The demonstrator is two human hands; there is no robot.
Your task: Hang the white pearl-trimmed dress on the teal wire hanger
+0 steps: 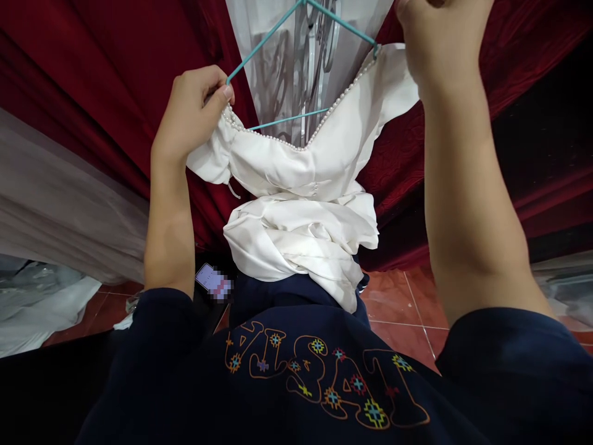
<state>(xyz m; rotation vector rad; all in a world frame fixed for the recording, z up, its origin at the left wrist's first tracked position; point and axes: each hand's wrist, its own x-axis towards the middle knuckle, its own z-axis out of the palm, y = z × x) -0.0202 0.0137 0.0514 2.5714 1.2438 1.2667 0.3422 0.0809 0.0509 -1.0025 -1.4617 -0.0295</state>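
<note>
A white satin dress (301, 167) with pearl-like beads along its neckline hangs from a thin teal hanger (266, 42). Its lower fabric lies bunched in folds over my lap. My left hand (192, 111) is closed, thumb against fingers, pinching the dress at its left shoulder beside the hanger's end. Raised at the top right, my right hand (445, 37) looks curled closed beside the dress's right sleeve (398, 80). The top edge of the picture cuts off its fingers, so what they hold is hidden. The hanger's hook is also out of view.
Dark red curtains (115, 68) hang on both sides, with white drapery (69, 191) at left. Silvery metal pieces (315, 68) show behind the hanger. A lit phone (214, 281) lies near my left elbow. Red tiles (393, 296) cover the floor, and clear plastic (50, 296) lies at far left.
</note>
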